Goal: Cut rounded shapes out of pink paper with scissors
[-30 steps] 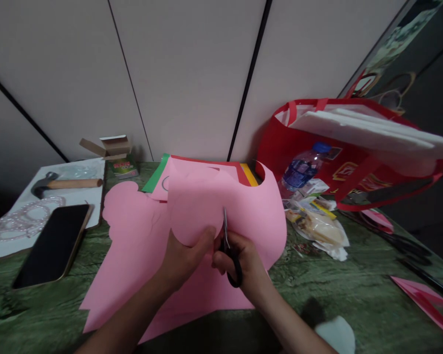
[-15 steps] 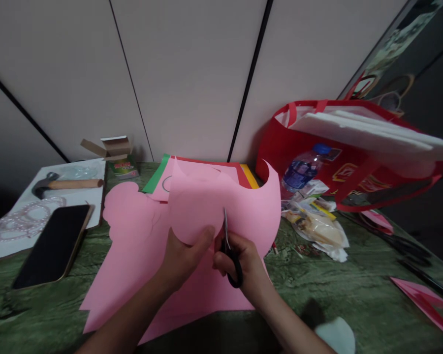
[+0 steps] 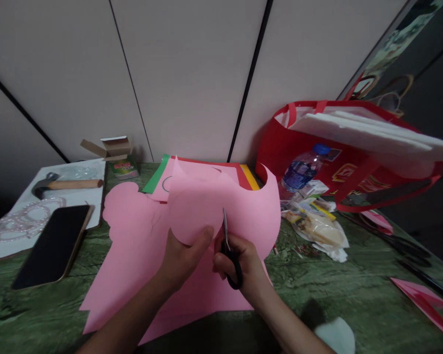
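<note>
My left hand (image 3: pixel 186 258) grips the lower edge of a curved sheet of pink paper (image 3: pixel 195 206), thumb in front and the other fingers hidden behind it. Black-handled scissors (image 3: pixel 233 268) are in my right hand (image 3: pixel 239 260), with fingers through the loops. Their blades point up and away, set into the pink paper just right of my left thumb. On its right the sheet curls into a pointed, curved tip. Under both hands lie larger pink paper pieces (image 3: pixel 133 275), one with a scalloped outline at the left.
Left are a phone (image 3: pixel 53 246), a hammer (image 3: pixel 74 184), clear beads (image 3: pixel 25 219) and a small opened box (image 3: pixel 123 164). Coloured sheets (image 3: pixel 155 174) lie behind. A red bag (image 3: pixel 276 142), a bottle (image 3: pixel 302 169), plastic packets (image 3: pixel 319 228) and other scissors (image 3: pixel 409 248) stand or lie right.
Almost nothing differs. The scissors blades have shifted very slightly against the pink paper, and the sheet's curled right tip has moved a little to the left and down.
</note>
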`<state>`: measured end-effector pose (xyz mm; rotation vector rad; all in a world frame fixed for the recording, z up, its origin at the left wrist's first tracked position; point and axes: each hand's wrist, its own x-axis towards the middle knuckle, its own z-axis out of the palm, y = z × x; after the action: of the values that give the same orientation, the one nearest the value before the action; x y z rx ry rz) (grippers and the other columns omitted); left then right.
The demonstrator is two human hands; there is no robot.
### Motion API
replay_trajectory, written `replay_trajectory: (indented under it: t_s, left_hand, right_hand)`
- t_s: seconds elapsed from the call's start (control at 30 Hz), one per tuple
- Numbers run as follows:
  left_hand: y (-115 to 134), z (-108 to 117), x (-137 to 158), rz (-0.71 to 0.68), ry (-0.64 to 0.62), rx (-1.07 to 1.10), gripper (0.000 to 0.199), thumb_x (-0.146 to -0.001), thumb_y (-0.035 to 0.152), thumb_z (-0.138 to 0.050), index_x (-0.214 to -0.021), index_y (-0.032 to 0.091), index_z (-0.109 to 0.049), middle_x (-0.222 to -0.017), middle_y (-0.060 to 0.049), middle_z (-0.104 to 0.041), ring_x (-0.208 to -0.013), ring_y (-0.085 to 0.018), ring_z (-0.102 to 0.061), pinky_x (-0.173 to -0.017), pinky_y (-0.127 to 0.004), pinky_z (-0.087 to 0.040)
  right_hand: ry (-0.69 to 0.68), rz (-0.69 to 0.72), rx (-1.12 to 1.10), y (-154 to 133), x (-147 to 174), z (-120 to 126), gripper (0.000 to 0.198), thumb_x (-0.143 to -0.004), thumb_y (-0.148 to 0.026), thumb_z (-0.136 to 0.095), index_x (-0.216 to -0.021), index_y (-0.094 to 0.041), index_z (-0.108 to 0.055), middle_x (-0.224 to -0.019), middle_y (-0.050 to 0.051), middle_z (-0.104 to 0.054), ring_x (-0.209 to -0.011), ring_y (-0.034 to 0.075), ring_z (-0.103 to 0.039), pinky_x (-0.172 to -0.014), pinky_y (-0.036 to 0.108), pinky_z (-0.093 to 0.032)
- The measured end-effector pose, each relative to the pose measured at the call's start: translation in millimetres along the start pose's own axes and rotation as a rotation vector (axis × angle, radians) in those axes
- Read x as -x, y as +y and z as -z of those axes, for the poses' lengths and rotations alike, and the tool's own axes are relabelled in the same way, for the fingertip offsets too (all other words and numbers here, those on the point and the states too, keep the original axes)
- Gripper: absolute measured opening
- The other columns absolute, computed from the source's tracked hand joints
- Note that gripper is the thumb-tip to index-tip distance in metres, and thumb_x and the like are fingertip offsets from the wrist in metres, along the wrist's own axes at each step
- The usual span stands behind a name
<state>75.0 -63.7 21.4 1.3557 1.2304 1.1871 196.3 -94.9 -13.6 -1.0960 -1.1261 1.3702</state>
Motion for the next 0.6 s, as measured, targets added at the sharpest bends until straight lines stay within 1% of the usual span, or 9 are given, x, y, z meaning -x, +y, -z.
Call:
replay_trajectory:
  t_s: [0.13, 0.27, 0.37, 0.5, 0.6]
  left_hand:
    - [-1.1, -1.3, 0.5, 0.022, 0.01, 0.007, 0.018, -0.069, 0.023, -0.059, -0.054, 0.019, -0.051, -0.048, 0.004, -0.052, -0.046, -0.011, -0.054, -0.041, -0.02, -0.044]
    - [-1.3, -2.1, 1.9, 0.056, -0.018, 0.015, 0.023, -0.072, 0.031, -0.06, -0.055, 0.018, -0.053, -0.047, 0.003, -0.056, -0.046, -0.013, -0.057, -0.043, -0.022, -0.047]
    - [1.1, -2.1, 2.4, 0.082, -0.001, -0.003, 0.022, -0.071, 0.032, -0.062, -0.056, 0.018, -0.053, -0.047, 0.004, -0.058, -0.046, -0.013, -0.058, -0.044, -0.021, -0.047]
    - [3.2, -3.4, 1.1, 0.068, -0.021, -0.006, 0.013, -0.068, 0.028, -0.065, -0.064, 0.017, -0.059, -0.058, 0.001, -0.065, -0.058, -0.015, -0.064, -0.052, -0.022, -0.052]
    - [1.6, -4.6, 0.8, 0.055, -0.017, -0.01, 0.014, -0.066, 0.027, -0.066, -0.069, 0.015, -0.062, -0.067, -0.002, -0.069, -0.066, -0.017, -0.066, -0.058, -0.023, -0.053]
  right_hand:
    - [-0.003, 0.015, -0.017, 1.1, 0.7, -1.7, 0.028, -0.065, -0.039, -0.068, -0.061, -0.019, -0.05, -0.044, -0.006, -0.047, -0.036, 0.007, -0.04, -0.034, 0.02, -0.031]
    - [-0.015, 0.042, -0.028, 3.7, 0.8, -3.1, 0.029, -0.066, -0.04, -0.068, -0.06, -0.019, -0.05, -0.043, -0.006, -0.048, -0.037, 0.008, -0.041, -0.036, 0.021, -0.032]
    - [-0.011, 0.035, -0.044, 4.7, 0.0, -3.2, 0.028, -0.065, -0.038, -0.07, -0.061, -0.018, -0.05, -0.045, -0.006, -0.048, -0.038, 0.008, -0.043, -0.038, 0.021, -0.033]
    - [0.029, 0.064, -0.062, 1.7, -1.5, -1.3, 0.026, -0.06, -0.032, -0.074, -0.065, -0.018, -0.053, -0.051, -0.005, -0.049, -0.045, 0.009, -0.042, -0.042, 0.021, -0.033]
    - [0.053, 0.075, -0.062, -1.2, -1.8, 0.5, 0.026, -0.058, -0.029, -0.076, -0.064, -0.017, -0.053, -0.054, -0.005, -0.048, -0.048, 0.009, -0.04, -0.045, 0.021, -0.031]
